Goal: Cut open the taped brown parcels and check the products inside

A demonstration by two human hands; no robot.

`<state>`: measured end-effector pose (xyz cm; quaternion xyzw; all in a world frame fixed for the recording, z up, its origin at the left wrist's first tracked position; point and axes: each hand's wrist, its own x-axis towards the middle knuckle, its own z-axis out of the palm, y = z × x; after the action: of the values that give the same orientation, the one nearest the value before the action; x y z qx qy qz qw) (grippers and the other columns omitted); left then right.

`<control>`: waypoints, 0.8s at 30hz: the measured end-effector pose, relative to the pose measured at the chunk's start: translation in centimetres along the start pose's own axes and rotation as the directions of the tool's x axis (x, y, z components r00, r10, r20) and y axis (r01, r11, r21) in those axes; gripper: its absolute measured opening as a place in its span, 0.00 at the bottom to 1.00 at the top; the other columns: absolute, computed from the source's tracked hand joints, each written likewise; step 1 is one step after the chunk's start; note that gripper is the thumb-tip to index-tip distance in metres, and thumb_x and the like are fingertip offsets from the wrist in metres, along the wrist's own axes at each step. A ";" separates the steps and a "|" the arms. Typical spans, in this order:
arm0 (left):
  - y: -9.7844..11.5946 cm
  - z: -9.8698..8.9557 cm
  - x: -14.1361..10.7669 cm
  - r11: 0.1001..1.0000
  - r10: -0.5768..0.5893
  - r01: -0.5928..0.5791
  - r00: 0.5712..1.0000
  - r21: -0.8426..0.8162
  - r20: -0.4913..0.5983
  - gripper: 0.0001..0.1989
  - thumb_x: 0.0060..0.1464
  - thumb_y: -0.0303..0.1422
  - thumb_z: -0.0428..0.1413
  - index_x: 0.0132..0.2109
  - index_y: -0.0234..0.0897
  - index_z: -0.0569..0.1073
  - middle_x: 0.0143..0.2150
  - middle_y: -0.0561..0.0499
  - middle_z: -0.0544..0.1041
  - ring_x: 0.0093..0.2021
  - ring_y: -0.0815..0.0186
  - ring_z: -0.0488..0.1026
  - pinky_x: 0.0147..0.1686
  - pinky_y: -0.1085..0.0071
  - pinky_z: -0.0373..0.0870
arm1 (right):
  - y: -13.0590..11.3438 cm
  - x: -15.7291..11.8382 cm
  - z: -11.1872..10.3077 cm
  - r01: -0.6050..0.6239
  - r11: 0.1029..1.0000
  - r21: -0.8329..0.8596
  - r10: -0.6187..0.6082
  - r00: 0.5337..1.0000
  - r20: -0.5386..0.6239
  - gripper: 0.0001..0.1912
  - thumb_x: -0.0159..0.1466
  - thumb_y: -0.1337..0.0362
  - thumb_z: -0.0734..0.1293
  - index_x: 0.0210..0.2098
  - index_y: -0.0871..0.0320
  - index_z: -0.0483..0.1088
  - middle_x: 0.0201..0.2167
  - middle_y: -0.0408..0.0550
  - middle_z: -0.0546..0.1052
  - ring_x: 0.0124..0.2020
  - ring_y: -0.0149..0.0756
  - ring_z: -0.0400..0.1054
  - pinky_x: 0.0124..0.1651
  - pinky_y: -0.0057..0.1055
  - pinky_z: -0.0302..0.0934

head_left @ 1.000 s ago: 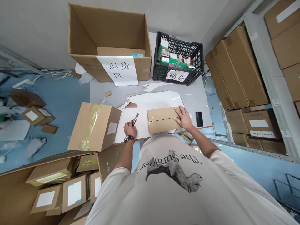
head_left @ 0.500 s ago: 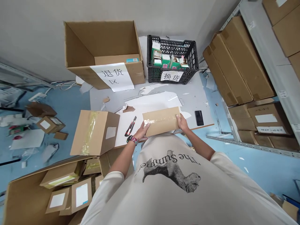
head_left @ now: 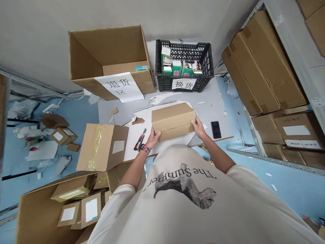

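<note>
Hands: two, both on one carton (head_left: 173, 119); the person's left hand (head_left: 153, 139) grips its left end, the right hand (head_left: 199, 128) its right end.
Fingers: clamped on the carton at each end, one thumb per hand showing on the near face.
Carton: one, tilted, in front of the shirt (head_left: 185, 189) and over the table (head_left: 208, 105) — whether it touches the top cannot be told.
Knife: one (head_left: 140, 139), lying just beside the left wrist.
Phone: one (head_left: 216, 129), right of the right hand.
Taped box: one (head_left: 95, 149), left of the knife.
Signs: two — one on the open box (head_left: 141, 81), one on the black crate (head_left: 164, 83).
</note>
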<state>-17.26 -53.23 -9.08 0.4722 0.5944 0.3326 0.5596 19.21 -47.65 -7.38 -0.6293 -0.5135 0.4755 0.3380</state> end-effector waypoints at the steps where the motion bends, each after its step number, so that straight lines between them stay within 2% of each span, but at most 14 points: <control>1: -0.2 0.1 -0.1 1.000 0.003 -0.003 1.000 0.008 -0.005 0.49 0.68 0.56 0.63 0.84 0.37 0.59 0.73 0.33 0.78 0.79 0.47 0.69 0.80 0.51 0.65 | 0.0 -0.2 0.2 0.004 0.999 0.041 -0.004 1.000 0.008 0.51 0.72 0.32 0.65 0.85 0.53 0.62 0.79 0.57 0.74 0.78 0.55 0.69 0.82 0.56 0.62; 4: -1.3 0.6 -1.1 1.000 -0.007 0.007 1.000 -0.020 -0.008 0.49 0.65 0.56 0.64 0.83 0.39 0.59 0.74 0.33 0.76 0.78 0.47 0.71 0.77 0.50 0.69 | 0.7 -1.3 0.7 -0.028 0.993 0.118 0.029 1.000 -0.003 0.50 0.70 0.33 0.67 0.83 0.52 0.65 0.79 0.57 0.75 0.79 0.55 0.68 0.83 0.56 0.60; 7: -2.3 0.9 -2.3 0.998 -0.053 0.052 0.998 -0.024 -0.043 0.51 0.62 0.55 0.66 0.84 0.41 0.59 0.75 0.35 0.76 0.75 0.47 0.75 0.74 0.49 0.73 | 1.9 -2.8 0.8 -0.073 0.992 0.106 0.077 0.997 -0.032 0.48 0.68 0.32 0.67 0.79 0.51 0.70 0.77 0.55 0.77 0.81 0.56 0.66 0.83 0.57 0.59; 9: -2.9 0.9 -3.1 0.996 -0.088 0.089 0.993 0.011 -0.077 0.51 0.61 0.52 0.68 0.84 0.43 0.60 0.74 0.37 0.78 0.73 0.46 0.78 0.73 0.47 0.75 | 2.7 -4.0 0.7 -0.147 0.984 0.103 0.152 0.988 -0.040 0.47 0.66 0.33 0.67 0.77 0.50 0.73 0.76 0.54 0.78 0.80 0.58 0.66 0.82 0.60 0.62; 11: -3.3 0.7 -3.8 0.990 -0.125 0.131 0.987 0.055 -0.096 0.51 0.59 0.48 0.70 0.83 0.45 0.63 0.73 0.38 0.80 0.70 0.44 0.80 0.73 0.45 0.75 | 3.5 -5.1 0.5 -0.281 0.950 0.139 0.285 0.958 -0.013 0.45 0.66 0.33 0.65 0.74 0.48 0.75 0.74 0.53 0.80 0.77 0.61 0.70 0.77 0.66 0.66; 13: -3.7 0.4 -4.1 0.976 -0.180 0.191 0.978 0.104 -0.110 0.50 0.56 0.42 0.70 0.82 0.45 0.66 0.71 0.40 0.82 0.69 0.43 0.80 0.73 0.44 0.75 | 4.2 -6.1 0.5 -0.426 0.886 0.182 0.426 0.904 0.042 0.43 0.67 0.32 0.61 0.71 0.47 0.76 0.71 0.53 0.81 0.72 0.62 0.75 0.71 0.70 0.72; 16: -4.1 -0.3 -4.0 0.967 -0.229 0.239 0.968 0.092 -0.104 0.49 0.52 0.40 0.70 0.81 0.45 0.69 0.71 0.40 0.82 0.71 0.43 0.78 0.72 0.44 0.76 | 4.8 -6.6 1.1 -0.517 0.835 0.187 0.507 0.856 0.102 0.43 0.69 0.27 0.59 0.70 0.44 0.75 0.69 0.53 0.82 0.67 0.59 0.79 0.65 0.66 0.79; 18: -4.3 -0.8 -3.6 0.967 -0.255 0.254 0.965 -0.024 -0.057 0.50 0.52 0.42 0.69 0.81 0.44 0.69 0.71 0.40 0.82 0.71 0.45 0.78 0.71 0.46 0.77 | 4.9 -6.4 1.5 -0.505 0.848 0.159 0.485 0.862 0.148 0.45 0.70 0.24 0.60 0.74 0.41 0.71 0.71 0.54 0.81 0.68 0.58 0.79 0.63 0.62 0.80; 20: -4.4 -1.4 -3.1 0.934 -0.325 0.323 0.946 -0.155 0.009 0.51 0.54 0.46 0.67 0.82 0.43 0.67 0.67 0.38 0.84 0.65 0.49 0.81 0.67 0.47 0.80 | 4.8 -5.8 1.6 -0.501 0.859 0.107 0.474 0.856 0.204 0.48 0.69 0.22 0.62 0.79 0.38 0.66 0.77 0.55 0.76 0.70 0.60 0.77 0.63 0.66 0.79; 22: -4.5 -2.0 -2.5 0.879 -0.428 0.430 0.902 -0.207 0.059 0.49 0.60 0.55 0.62 0.83 0.44 0.66 0.64 0.37 0.85 0.59 0.50 0.84 0.62 0.48 0.83 | 4.7 -5.3 1.5 -0.533 0.845 0.036 0.512 0.827 0.232 0.52 0.68 0.20 0.62 0.82 0.35 0.61 0.82 0.56 0.69 0.73 0.64 0.75 0.63 0.74 0.77; 24: -4.6 -2.6 -2.0 0.825 -0.539 0.542 0.840 -0.162 0.065 0.49 0.64 0.66 0.53 0.83 0.45 0.68 0.65 0.34 0.84 0.57 0.49 0.85 0.58 0.47 0.84 | 4.8 -5.0 1.0 -0.549 0.835 -0.022 0.537 0.807 0.246 0.53 0.67 0.17 0.61 0.83 0.33 0.62 0.83 0.57 0.68 0.72 0.67 0.75 0.61 0.79 0.76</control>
<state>-20.78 -56.28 -12.27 0.2369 0.6678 0.2072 0.6745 19.73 -53.69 -10.83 -0.6783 -0.3372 0.6380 0.1385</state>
